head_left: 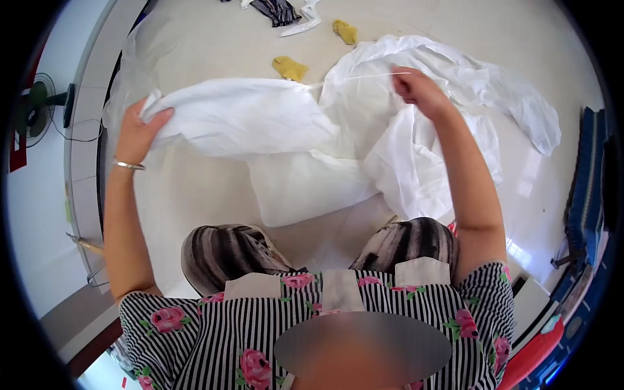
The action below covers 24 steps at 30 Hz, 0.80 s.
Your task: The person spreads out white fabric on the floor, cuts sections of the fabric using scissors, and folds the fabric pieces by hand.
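Observation:
A long piece of thin white cloth (240,117) stretches across the floor in front of my knees. My left hand (144,129), with a bracelet at the wrist, is closed on its left end, thumb on top. My right hand (416,91) is a closed fist raised over the cloth. A thin white cord (367,77) runs from the cloth's right end to this fist, which grips it. More of the white fabric lies in crumpled folds (416,169) under and around my right forearm, spreading to the right.
Two yellow socks, one nearer (290,68) and one farther (345,31), lie on the pale tiled floor (455,19). Dark striped clothing (278,11) sits at the far edge. A fan (38,110) stands at the left, a blue fabric item (586,175) at the right.

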{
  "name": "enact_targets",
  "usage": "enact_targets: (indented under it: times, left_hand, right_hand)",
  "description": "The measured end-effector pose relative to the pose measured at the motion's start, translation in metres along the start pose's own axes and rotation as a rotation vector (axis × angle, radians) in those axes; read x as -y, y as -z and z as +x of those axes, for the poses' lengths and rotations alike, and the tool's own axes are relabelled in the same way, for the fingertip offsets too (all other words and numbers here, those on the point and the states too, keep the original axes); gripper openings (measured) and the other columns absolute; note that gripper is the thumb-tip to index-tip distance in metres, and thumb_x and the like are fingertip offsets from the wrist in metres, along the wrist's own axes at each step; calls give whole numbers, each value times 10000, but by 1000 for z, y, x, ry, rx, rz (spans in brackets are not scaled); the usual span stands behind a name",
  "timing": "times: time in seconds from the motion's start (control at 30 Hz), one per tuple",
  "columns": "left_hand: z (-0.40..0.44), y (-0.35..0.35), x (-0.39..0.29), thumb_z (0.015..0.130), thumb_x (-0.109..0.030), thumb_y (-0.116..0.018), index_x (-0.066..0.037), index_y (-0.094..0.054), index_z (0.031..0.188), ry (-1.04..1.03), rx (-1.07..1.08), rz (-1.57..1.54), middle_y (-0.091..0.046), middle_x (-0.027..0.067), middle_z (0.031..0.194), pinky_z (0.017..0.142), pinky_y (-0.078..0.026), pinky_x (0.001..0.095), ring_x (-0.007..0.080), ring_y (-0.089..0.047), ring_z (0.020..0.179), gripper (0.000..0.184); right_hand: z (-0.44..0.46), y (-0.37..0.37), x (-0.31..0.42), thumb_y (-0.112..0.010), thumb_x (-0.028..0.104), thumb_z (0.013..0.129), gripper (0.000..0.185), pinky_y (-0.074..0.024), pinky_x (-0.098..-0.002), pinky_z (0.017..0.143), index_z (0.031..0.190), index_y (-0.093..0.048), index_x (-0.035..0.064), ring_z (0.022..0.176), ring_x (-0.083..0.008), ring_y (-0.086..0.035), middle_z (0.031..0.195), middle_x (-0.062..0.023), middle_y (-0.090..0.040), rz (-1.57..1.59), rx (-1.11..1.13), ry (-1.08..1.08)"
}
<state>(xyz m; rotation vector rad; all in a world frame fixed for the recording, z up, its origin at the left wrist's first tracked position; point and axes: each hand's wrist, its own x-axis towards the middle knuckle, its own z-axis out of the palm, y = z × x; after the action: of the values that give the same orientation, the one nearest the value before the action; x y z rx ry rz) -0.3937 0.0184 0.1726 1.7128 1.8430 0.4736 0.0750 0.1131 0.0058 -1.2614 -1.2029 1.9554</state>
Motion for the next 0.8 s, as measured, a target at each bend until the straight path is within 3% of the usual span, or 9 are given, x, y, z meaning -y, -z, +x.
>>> enact_targets:
  times: [0.2, 0.27, 0.37, 0.4, 0.47, 0.57, 0.63, 0.73, 0.8]
  left_hand:
    - [35, -37, 5, 811, -234, -642, 28, -623, 956, -69, -53, 89, -627, 28, 804, 694, -438, 251, 103, -541, 729, 301]
    - [65, -36, 1, 817, -270, -627, 34, -619, 992, -112, -124, 16, -637, 52, 853, 738, -436, 269, 124, -554, 778, 350]
    - [99, -25, -42, 831, -318, -598, 44, -601, 1060, -35, -326, 188, -637, 107, 987, 839, -410, 296, 171, -568, 908, 428]
    - [112, -18, -50, 852, -289, -568, 43, -587, 1087, -98, -324, 85, -611, 115, 1063, 887, -390, 304, 183, -552, 978, 407]
    - [149, 3, -29, 909, -219, -473, 36, -538, 1166, -148, -300, -289, -545, 119, 1199, 968, -356, 311, 192, -502, 1109, 367]
    - [148, 3, -56, 947, -153, -391, 25, -445, 1261, 39, -196, -1001, -470, 121, 1297, 1046, -314, 327, 199, -443, 1203, 364]
    - [148, 16, -35, 961, -179, -370, 29, -422, 1274, 24, -15, -1106, -471, 132, 1292, 1003, -378, 328, 199, -470, 1175, 379]
    - [172, 49, 29, 953, -215, -396, 10, -466, 1231, -82, -99, -864, -518, 107, 1245, 929, -441, 349, 215, -524, 1119, 364]
    - [167, 53, 37, 946, -224, -407, 12, -467, 1228, -34, -185, -687, -521, 110, 1238, 920, -446, 349, 219, -529, 1110, 373]
  right_hand:
    - [-71, 63, 19, -564, 135, 834, 337, -161, -207, 437, 619, -308, 174, 478, -33, -209, 557, 83, -243, 458, 91, 254]
    - [-96, 96, 19, -609, 189, 815, 343, -179, -216, 442, 593, -348, 164, 479, -45, -244, 543, 74, -290, 185, -26, 176]
    - [-129, 145, -15, -665, 258, 776, 322, -253, -244, 457, 591, -449, 107, 504, -75, -336, 545, 56, -348, -717, -372, 41]
    - [-144, 160, -31, -727, 291, 698, 306, -390, -300, 520, 660, -556, 40, 550, -154, -482, 566, 0, -479, -915, -517, -10]
    - [-171, 174, -53, -742, 276, 654, 299, -463, -339, 651, 716, -607, 17, 668, -235, -576, 671, -58, -592, -1152, -711, -226]
    - [-200, 211, -114, -743, 256, 639, 323, -461, -358, 764, 886, -633, 79, 869, -277, -590, 863, -93, -642, -1296, -907, 103]
    - [-204, 200, -130, -732, 255, 654, 319, -461, -375, 769, 903, -619, 90, 868, -300, -590, 870, -108, -642, -1300, -882, -69]
    - [-195, 178, -152, -602, 297, 772, 291, -446, -438, 801, 979, -615, 93, 897, -346, -586, 922, -167, -631, -1120, -881, -355]
    - [-214, 212, -207, -528, 326, 818, 326, -450, -438, 803, 1030, -614, 94, 953, -335, -584, 971, -180, -629, -1138, -1183, -184]
